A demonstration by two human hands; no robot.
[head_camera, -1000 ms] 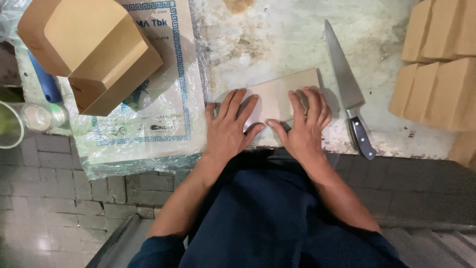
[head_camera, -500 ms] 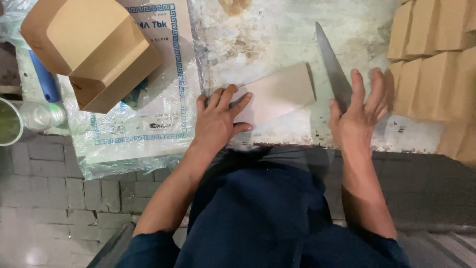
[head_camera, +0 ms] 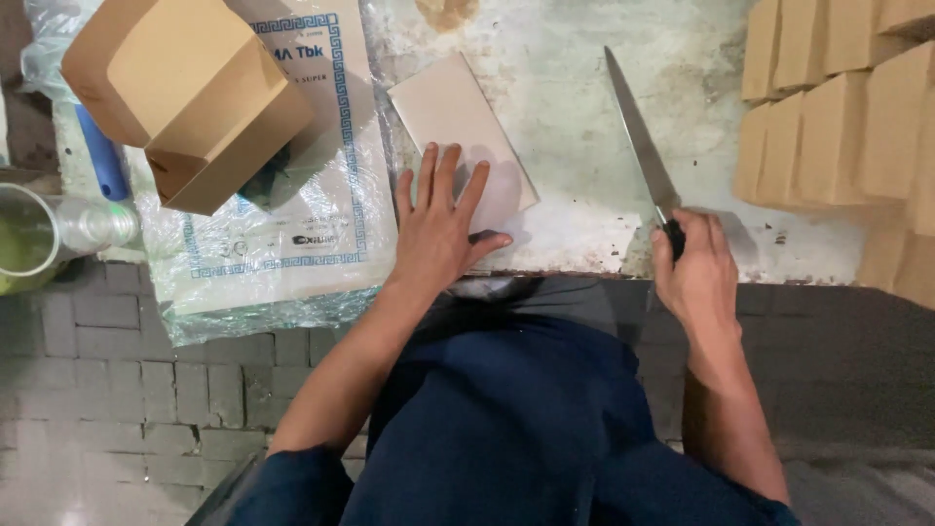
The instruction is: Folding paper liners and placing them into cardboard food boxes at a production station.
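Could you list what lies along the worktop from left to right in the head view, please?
Green cup → open cardboard box → pale slab under the left hand → knife gripped by the right hand → stacked tan blocks.

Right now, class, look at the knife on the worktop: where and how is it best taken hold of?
By the dark handle, the end nearest the table edge, coming from the near side. The knife lies flat, its long blade pointing away, so the handle is the only safe part. The right hand is wrapped round the handle there, while the left hand lies flat on the pale slab.
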